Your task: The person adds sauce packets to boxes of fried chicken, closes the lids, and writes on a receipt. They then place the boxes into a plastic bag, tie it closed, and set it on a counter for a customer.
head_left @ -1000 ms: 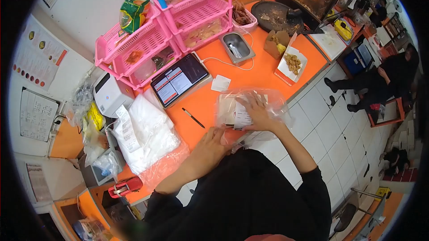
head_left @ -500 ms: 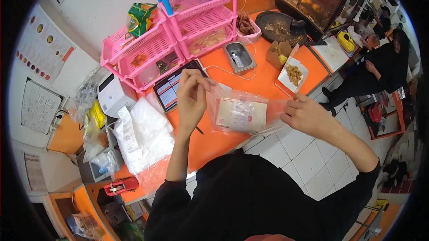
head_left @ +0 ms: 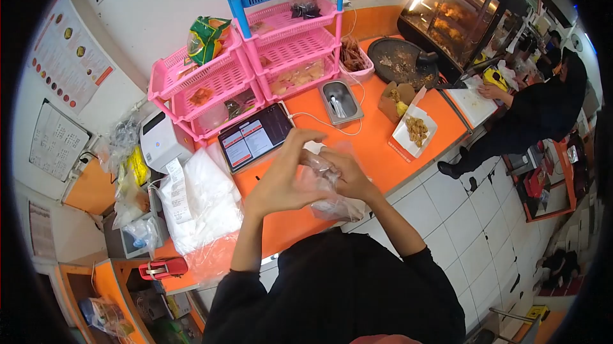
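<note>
A clear plastic bag [head_left: 340,206] hangs over the counter's front edge, its top gathered between my hands; the box inside is mostly hidden. My right hand [head_left: 350,175] is closed round the bunched plastic. My left hand [head_left: 287,178], slightly blurred, curves beside it with thumb and fingers apart, near the bag's neck. Behind my hands lies a tablet [head_left: 255,137] with a lit screen. Left of them is a stack of white bags [head_left: 201,200] with a receipt on top.
Pink baskets [head_left: 217,89], a metal tray [head_left: 341,100], an open box of fried food [head_left: 415,130] and a round black pan [head_left: 402,63] stand behind. A glass warmer [head_left: 450,15] is back right. A co-worker [head_left: 523,108] in black stands at right. A red tape dispenser [head_left: 163,269] sits front left.
My hands have come together from the bag's two sides, and its top is now bunched up. The co-worker has moved left, reaching toward the white surface.
</note>
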{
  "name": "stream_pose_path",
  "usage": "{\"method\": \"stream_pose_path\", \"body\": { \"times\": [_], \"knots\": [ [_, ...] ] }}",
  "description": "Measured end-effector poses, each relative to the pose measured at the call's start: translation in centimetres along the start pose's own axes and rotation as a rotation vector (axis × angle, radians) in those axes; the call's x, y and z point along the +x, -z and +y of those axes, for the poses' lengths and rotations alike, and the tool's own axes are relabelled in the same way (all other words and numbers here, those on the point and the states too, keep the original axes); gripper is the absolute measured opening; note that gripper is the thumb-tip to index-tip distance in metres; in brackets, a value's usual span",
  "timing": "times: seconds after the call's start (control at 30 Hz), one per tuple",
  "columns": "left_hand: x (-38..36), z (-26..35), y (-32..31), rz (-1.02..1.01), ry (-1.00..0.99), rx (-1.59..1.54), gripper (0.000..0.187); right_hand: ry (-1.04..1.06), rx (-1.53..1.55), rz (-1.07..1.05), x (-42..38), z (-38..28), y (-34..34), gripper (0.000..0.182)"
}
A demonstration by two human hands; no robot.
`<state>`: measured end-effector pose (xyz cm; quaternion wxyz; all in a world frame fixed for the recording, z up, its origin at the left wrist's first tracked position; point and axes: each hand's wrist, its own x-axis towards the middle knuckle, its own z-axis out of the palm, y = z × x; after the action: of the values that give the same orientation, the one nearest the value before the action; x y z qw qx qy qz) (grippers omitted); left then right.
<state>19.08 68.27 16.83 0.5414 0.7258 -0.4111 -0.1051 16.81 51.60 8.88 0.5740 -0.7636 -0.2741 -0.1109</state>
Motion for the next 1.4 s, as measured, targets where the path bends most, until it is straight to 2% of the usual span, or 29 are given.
{"method": "stream_pose_path", "body": {
  "times": [0.03, 0.1, 0.13, 0.2, 0.23, 0.3, 0.4, 0.5, 0.57, 0.63, 0.7, 0.73, 0.8, 0.83, 0.9, 0.93, 0.97, 1.0, 1.07, 1.13, 1.17, 1.2, 1.23, 1.3, 1.33, 1.37, 1.4],
  "knots": [
    [-0.4, -0.9, 0.5, 0.001, 0.000, 0.002, 0.087, 0.002, 0.001, -0.001, 0.2, -0.1, 0.2, 0.021],
    [-1.4, -3.1, 1.2, 0.025, -0.081, 0.030, 0.113, 0.016, 0.116, 0.087, 0.8, -0.5, 0.9, 0.015],
    [-2.0, -5.7, 0.9, 0.049, -0.018, 0.233, 0.126, 0.019, 0.112, 0.084, 0.7, -0.3, 1.0, 0.015],
    [-3.7, -10.2, -4.4, 0.075, 0.158, 0.427, 0.114, -0.041, 0.302, 0.068, 0.4, 0.2, 0.7, 0.009],
    [-3.7, -10.8, -4.3, 0.074, 0.160, 0.428, 0.114, -0.041, 0.304, 0.069, 0.5, 0.3, 0.2, 0.009],
    [-2.7, -11.3, -7.5, 0.068, 0.205, 0.245, 0.104, -0.171, 0.320, -0.109, 1.0, 0.5, -1.9, 0.012],
    [-0.8, -12.4, -10.9, 0.063, 0.250, -0.022, 0.089, -0.112, 0.160, -0.207, 1.2, 0.6, -4.1, 0.014],
    [-1.7, -14.2, -11.6, 0.051, 0.290, -0.292, 0.075, -0.014, 0.109, -0.184, 1.2, 1.5, -4.5, 0.017],
    [-2.5, -15.5, -11.2, 0.035, 0.321, -0.470, 0.066, 0.007, 0.020, 0.037, 1.6, 2.3, -2.5, 0.014],
    [-2.7, -16.0, -10.8, 0.030, 0.336, -0.557, 0.061, -0.324, 0.324, 0.487, 0.9, 5.1, -0.2, 0.008],
    [-2.5, -15.4, -9.5, -0.033, 0.123, 0.049, 0.027, -0.534, 0.910, 0.408, -2.6, 11.6, 2.6, 0.011],
    [-2.7, -15.0, -9.4, -0.025, 0.118, 0.054, 0.027, -0.527, 0.909, 0.400, -3.6, 12.7, 2.4, 0.011],
    [-3.4, -14.2, -9.6, -0.063, 0.066, 0.182, 0.017, -0.858, 1.266, 0.356, -4.8, 14.2, 2.3, 0.017],
    [-3.6, -14.0, -9.5, -0.059, 0.062, 0.188, 0.017, -0.852, 1.265, 0.351, -3.6, 13.5, 3.4, 0.017],
    [-4.4, -13.6, -9.1, -0.056, 0.031, 0.239, 0.016, -0.557, 0.575, -0.387, -0.8, 11.9, 6.2, 0.015],
    [-4.5, -12.9, -9.5, 0.047, 0.086, 0.247, 0.017, -0.549, 0.573, -0.390, 0.9, 11.7, 7.8, 0.015],
    [-4.3, -12.2, -9.2, 0.050, 0.085, 0.252, 0.017, -0.566, 0.522, -0.574, 2.6, 11.7, 9.5, 0.016],
    [-4.2, -11.4, -8.7, -0.009, 0.098, 0.391, 0.017, -0.578, 0.469, -0.752, 4.3, 12.0, 10.6, 0.016],
    [-3.9, -10.0, -7.8, -0.127, 0.102, 0.659, 0.020, -0.605, 0.686, -0.275, 6.4, 20.0, 10.3, 0.016],
    [-4.1, -10.5, -7.5, -0.200, 0.107, 0.606, 0.019, -0.922, 0.043, 0.077, 9.6, 23.9, 8.3, 0.025],
    [-4.3, -10.8, -7.4, -0.277, 0.114, 0.550, 0.018, -0.981, -0.384, -0.047, 11.1, 23.7, 7.1, 0.022],
    [-4.3, -10.7, -7.3, -0.249, 0.081, 0.544, 0.013, -1.007, -0.816, -0.163, 12.4, 23.4, 6.5, 0.020],
    [-4.4, -10.9, -7.2, -0.247, 0.068, 0.561, 0.013, -0.993, -0.817, -0.146, 12.4, 24.6, 5.9, 0.020],
    [-4.7, -11.2, -7.2, -0.188, 0.169, 0.342, 0.012, -0.903, -0.834, 0.171, 11.8, 27.4, 4.3, 0.016],
    [-4.7, -11.2, -7.1, -0.217, 0.274, 0.228, 0.013, -0.901, -0.833, 0.182, 12.1, 28.1, 4.6, 0.016],
    [-4.9, -11.9, -7.3, -0.222, 0.272, 0.230, 0.013, -0.950, -0.841, 0.121, 12.1, 28.7, 4.7, 0.017],
    [-5.2, -12.4, -7.5, -0.225, 0.393, 0.017, 0.015, -1.004, -0.846, 0.052, 11.9, 28.4, 4.7, 0.019]
  ]
}}
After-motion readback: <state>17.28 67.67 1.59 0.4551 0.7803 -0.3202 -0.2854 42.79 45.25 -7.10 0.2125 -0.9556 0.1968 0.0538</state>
